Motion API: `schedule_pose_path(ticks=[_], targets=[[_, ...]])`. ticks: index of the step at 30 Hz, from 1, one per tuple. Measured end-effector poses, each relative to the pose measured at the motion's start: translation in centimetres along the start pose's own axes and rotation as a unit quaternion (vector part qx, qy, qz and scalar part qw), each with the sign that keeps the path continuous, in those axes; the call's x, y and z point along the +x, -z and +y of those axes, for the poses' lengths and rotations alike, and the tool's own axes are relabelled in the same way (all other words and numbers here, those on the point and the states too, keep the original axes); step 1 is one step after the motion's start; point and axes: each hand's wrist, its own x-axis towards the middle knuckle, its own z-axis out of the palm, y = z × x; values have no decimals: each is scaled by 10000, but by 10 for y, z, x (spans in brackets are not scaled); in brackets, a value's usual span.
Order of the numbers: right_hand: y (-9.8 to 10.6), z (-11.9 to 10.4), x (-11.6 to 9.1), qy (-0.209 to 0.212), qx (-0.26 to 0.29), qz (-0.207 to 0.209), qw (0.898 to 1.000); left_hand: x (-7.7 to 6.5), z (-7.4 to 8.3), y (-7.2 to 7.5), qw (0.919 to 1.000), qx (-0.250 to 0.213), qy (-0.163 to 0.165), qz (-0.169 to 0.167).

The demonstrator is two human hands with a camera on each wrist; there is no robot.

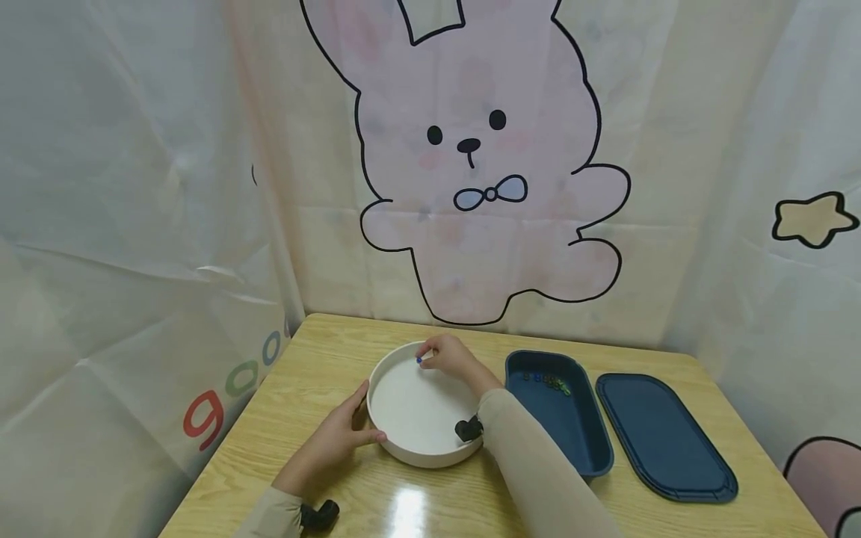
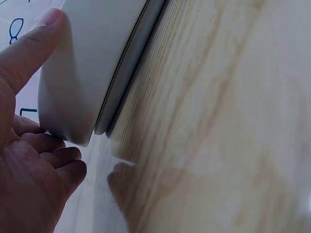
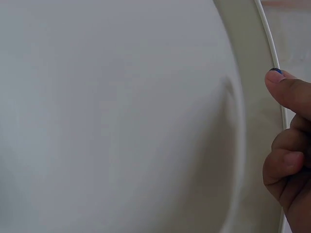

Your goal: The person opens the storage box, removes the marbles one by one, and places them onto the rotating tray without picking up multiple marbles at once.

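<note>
A round white tray [image 1: 417, 422] with a low wall lies on the table. My left hand [image 1: 339, 433] holds its near left side from outside. In the left wrist view, the thumb [image 2: 36, 46] lies against the outer wall [image 2: 92, 68] and curled fingertips touch it farther round. Over the tray's far part, my right hand [image 1: 449, 355] pinches a small blue bead [image 1: 418, 359] between thumb and fingertips. Only a sliver of the bead [image 3: 276, 70] shows past the thumb in the right wrist view, close to the tray's rim [image 3: 268, 34].
Right of the tray stands a dark blue box [image 1: 554, 418], with several small blue, brown and green pieces [image 1: 554, 383] at its far end. A matching flat lid [image 1: 666, 437] lies farther right. Curtains printed with cartoons [image 1: 471, 246] hang behind and beside the wooden table [image 1: 350, 340].
</note>
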Motion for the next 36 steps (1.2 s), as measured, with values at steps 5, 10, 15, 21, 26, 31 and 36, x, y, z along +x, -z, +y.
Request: schedule_pose_path(ticks=[5, 10, 15, 21, 26, 31, 36], targets=[[-5, 2, 2, 25, -44, -95, 9999, -1, -1, 0, 9999, 139, -16, 60], [-10, 4, 4, -92, -158, -265, 9995, -1, -1, -1, 9999, 136, -18, 28], [-13, 5, 5, -217, -313, -304, 9988, -1, 0, -2, 9999, 139, -17, 23], [-14, 5, 6, -328, -390, -276, 9983, -1, 1, 0, 9998, 199, 0, 46], [-10, -1, 4, -284, -374, -249, 9986, -1, 0, 0, 9997, 213, -32, 71], [4, -13, -2, -112, -384, -153, 9991, -1, 1, 0, 9997, 233, -9, 84], [25, -25, -9, 178, -459, 8, 9988, 0, 2, -1, 9996, 250, 50, 77]])
